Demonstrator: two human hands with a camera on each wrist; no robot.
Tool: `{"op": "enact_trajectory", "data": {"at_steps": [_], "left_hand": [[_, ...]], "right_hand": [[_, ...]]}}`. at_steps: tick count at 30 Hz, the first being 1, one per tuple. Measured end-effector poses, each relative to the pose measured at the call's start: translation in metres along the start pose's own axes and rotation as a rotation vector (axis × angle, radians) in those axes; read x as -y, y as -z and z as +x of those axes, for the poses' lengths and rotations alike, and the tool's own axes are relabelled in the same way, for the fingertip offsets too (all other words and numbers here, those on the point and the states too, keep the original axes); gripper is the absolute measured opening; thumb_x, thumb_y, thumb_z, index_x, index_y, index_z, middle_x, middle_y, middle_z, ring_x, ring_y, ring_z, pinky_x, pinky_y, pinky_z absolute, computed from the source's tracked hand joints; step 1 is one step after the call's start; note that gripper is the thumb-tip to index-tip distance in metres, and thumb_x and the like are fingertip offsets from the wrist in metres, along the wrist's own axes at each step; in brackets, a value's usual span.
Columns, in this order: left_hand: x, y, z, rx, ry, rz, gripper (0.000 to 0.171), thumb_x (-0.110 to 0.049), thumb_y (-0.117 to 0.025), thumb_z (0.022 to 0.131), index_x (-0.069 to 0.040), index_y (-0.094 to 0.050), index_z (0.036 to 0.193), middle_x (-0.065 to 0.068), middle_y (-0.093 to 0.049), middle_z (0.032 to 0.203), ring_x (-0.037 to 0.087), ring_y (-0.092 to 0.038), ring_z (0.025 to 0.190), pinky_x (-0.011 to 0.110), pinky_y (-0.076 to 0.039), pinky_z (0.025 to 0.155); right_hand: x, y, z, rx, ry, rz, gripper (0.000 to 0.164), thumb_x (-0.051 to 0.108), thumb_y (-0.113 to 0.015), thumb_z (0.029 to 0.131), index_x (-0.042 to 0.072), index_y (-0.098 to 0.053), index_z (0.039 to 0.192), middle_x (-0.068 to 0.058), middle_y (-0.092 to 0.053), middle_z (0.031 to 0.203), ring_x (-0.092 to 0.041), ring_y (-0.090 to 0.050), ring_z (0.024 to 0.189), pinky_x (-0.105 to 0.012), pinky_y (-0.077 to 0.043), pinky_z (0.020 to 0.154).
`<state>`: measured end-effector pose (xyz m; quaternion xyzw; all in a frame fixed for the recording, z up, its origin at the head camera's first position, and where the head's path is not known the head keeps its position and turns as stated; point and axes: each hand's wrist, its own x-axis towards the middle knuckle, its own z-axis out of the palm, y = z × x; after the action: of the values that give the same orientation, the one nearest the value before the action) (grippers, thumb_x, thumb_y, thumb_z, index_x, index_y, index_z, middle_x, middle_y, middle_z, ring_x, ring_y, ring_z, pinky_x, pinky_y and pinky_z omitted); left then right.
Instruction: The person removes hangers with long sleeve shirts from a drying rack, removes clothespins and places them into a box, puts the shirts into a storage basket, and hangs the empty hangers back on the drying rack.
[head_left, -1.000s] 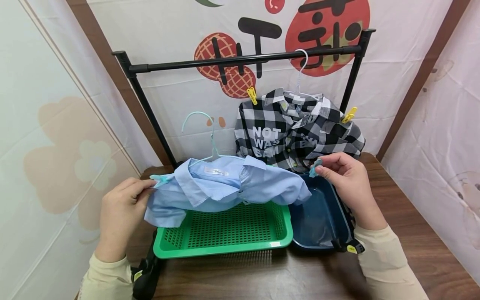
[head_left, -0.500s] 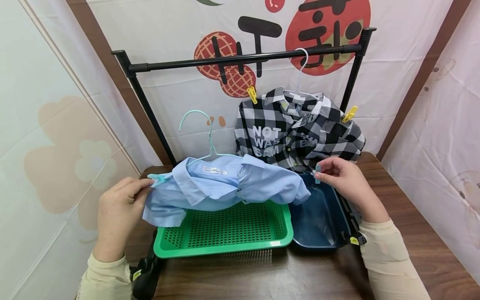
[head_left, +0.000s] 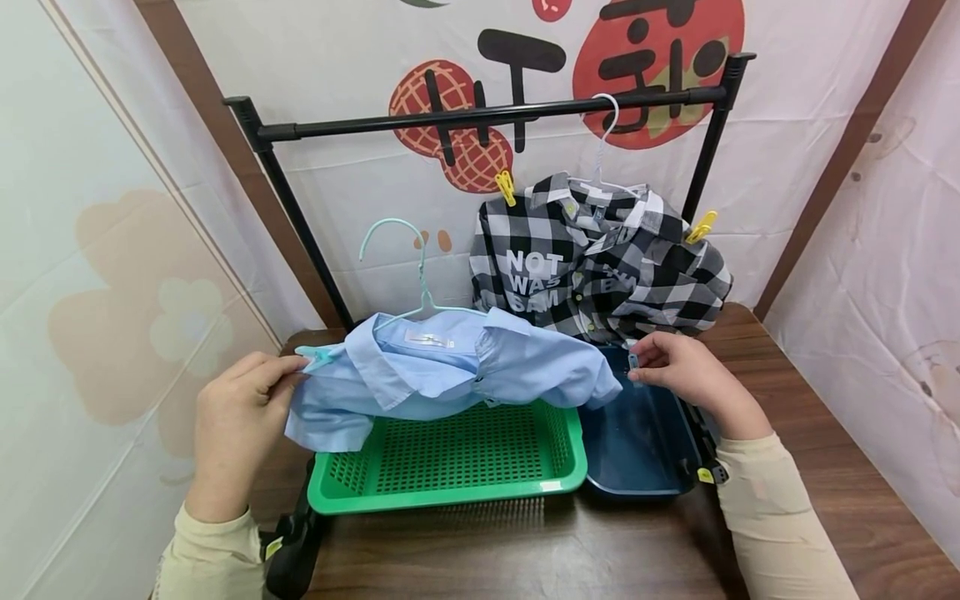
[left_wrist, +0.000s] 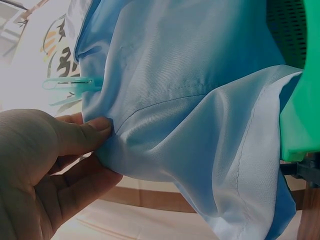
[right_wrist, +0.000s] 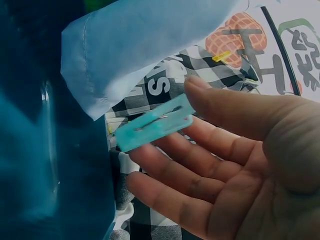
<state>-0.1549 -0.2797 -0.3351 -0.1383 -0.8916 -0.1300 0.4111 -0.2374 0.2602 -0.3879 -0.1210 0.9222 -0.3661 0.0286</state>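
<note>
A light blue shirt point(head_left: 427, 367) on a mint-green wire hanger point(head_left: 424, 279) is above the green basket. My left hand point(head_left: 243, 429) pinches the shirt's shoulder between thumb and fingers. Right by those fingers, a teal clothespin point(left_wrist: 72, 85) is clipped on the shirt's edge. My right hand point(head_left: 686, 379) holds a second teal clothespin point(right_wrist: 155, 122) between thumb and fingers, beyond the shirt's other sleeve and over the dark blue bin point(head_left: 637, 450). In the right wrist view this clothespin is apart from the blue sleeve point(right_wrist: 135, 47).
A black rail rack point(head_left: 442, 122) stands behind. On it hangs a black-and-white checked shirt point(head_left: 547, 242) on a white hanger point(head_left: 600, 150), with yellow clothespins point(head_left: 506, 189) at both shoulders. The green basket point(head_left: 450, 504) sits on the wooden table point(head_left: 480, 558), beside the bin.
My right hand has lowered slightly and turned the clothespin in its fingers. My left hand keeps its pinch on the shirt, which shifted slightly left with its hanger.
</note>
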Motion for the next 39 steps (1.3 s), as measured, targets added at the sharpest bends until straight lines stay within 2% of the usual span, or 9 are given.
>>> {"op": "enact_trajectory", "data": {"at_steps": [6, 11, 15, 21, 25, 28, 30, 35, 39], "left_hand": [[0.001, 0.002, -0.001, -0.007, 0.002, 0.002, 0.015, -0.004, -0.074, 0.081, -0.011, -0.077, 0.094, -0.001, -0.067, 0.078, 0.010, -0.052, 0.063, 0.021, -0.035, 0.058], [0.001, 0.002, -0.002, -0.009, -0.006, 0.000, 0.015, -0.006, -0.074, 0.081, -0.011, -0.077, 0.094, -0.001, -0.066, 0.078, 0.010, -0.051, 0.063, 0.021, -0.035, 0.059], [-0.002, 0.001, -0.001, -0.004, -0.014, -0.008, 0.014, -0.006, -0.074, 0.082, -0.011, -0.077, 0.095, -0.001, -0.066, 0.079, 0.010, -0.050, 0.063, 0.021, -0.035, 0.060], [-0.008, -0.003, 0.005, 0.010, -0.016, -0.019, 0.014, -0.005, -0.071, 0.084, -0.011, -0.077, 0.096, -0.001, -0.065, 0.079, 0.010, -0.049, 0.064, 0.020, -0.035, 0.060], [-0.007, -0.004, 0.006, 0.012, -0.015, -0.023, 0.015, -0.004, -0.071, 0.084, -0.011, -0.077, 0.096, -0.001, -0.064, 0.078, 0.010, -0.048, 0.064, 0.020, -0.033, 0.060], [-0.006, -0.002, 0.006, 0.016, -0.008, -0.018, 0.015, -0.004, -0.071, 0.084, -0.011, -0.077, 0.096, -0.001, -0.064, 0.077, 0.010, -0.048, 0.063, 0.020, -0.033, 0.060], [-0.006, -0.001, 0.005, 0.015, -0.004, -0.017, 0.015, -0.004, -0.071, 0.084, -0.011, -0.077, 0.096, -0.001, -0.064, 0.077, 0.011, -0.049, 0.063, 0.020, -0.033, 0.060], [-0.005, 0.000, 0.003, -0.004, -0.003, -0.014, 0.015, -0.004, -0.073, 0.082, -0.011, -0.077, 0.095, -0.001, -0.064, 0.076, 0.011, -0.049, 0.062, 0.021, -0.034, 0.058], [-0.003, -0.001, 0.000, -0.011, 0.000, -0.011, 0.015, -0.004, -0.074, 0.081, -0.011, -0.077, 0.095, -0.001, -0.064, 0.076, 0.011, -0.049, 0.062, 0.021, -0.033, 0.058]], "right_hand": [[0.004, 0.001, -0.002, 0.016, 0.010, -0.018, 0.037, 0.033, -0.074, 0.085, 0.010, -0.064, 0.112, -0.008, -0.067, 0.102, -0.020, -0.064, 0.091, -0.039, -0.054, 0.081], [0.012, 0.006, -0.005, -0.014, -0.008, -0.040, 0.032, 0.039, -0.067, 0.090, 0.016, -0.064, 0.112, -0.006, -0.067, 0.103, -0.021, -0.061, 0.091, -0.038, -0.053, 0.079], [0.022, 0.011, -0.012, -0.082, -0.002, -0.046, 0.032, 0.045, -0.062, 0.092, 0.019, -0.065, 0.111, -0.004, -0.067, 0.103, -0.021, -0.060, 0.092, -0.034, -0.051, 0.078], [0.044, 0.019, -0.031, -0.246, 0.071, -0.021, 0.031, 0.045, -0.061, 0.092, 0.019, -0.067, 0.109, -0.001, -0.069, 0.102, -0.018, -0.058, 0.085, -0.025, -0.051, 0.070], [0.061, 0.019, -0.041, -0.331, 0.169, 0.010, 0.022, 0.038, -0.064, 0.091, 0.022, -0.069, 0.104, 0.004, -0.070, 0.099, -0.010, -0.060, 0.083, -0.016, -0.050, 0.069], [0.077, 0.018, -0.045, -0.363, 0.294, 0.034, 0.012, 0.027, -0.069, 0.090, 0.022, -0.071, 0.101, 0.008, -0.070, 0.097, -0.004, -0.061, 0.084, -0.012, -0.049, 0.072], [0.088, 0.017, -0.047, -0.370, 0.381, 0.041, 0.011, 0.020, -0.071, 0.088, 0.023, -0.071, 0.099, 0.011, -0.069, 0.096, -0.002, -0.061, 0.084, -0.012, -0.049, 0.072], [0.117, 0.014, -0.047, -0.320, 0.563, 0.037, 0.021, 0.012, -0.074, 0.085, 0.026, -0.070, 0.100, 0.014, -0.068, 0.096, 0.000, -0.060, 0.082, -0.014, -0.049, 0.070], [0.142, 0.012, -0.042, -0.242, 0.653, 0.043, 0.021, 0.013, -0.073, 0.086, 0.025, -0.069, 0.103, 0.015, -0.067, 0.097, 0.001, -0.059, 0.084, -0.016, -0.050, 0.074]]}}
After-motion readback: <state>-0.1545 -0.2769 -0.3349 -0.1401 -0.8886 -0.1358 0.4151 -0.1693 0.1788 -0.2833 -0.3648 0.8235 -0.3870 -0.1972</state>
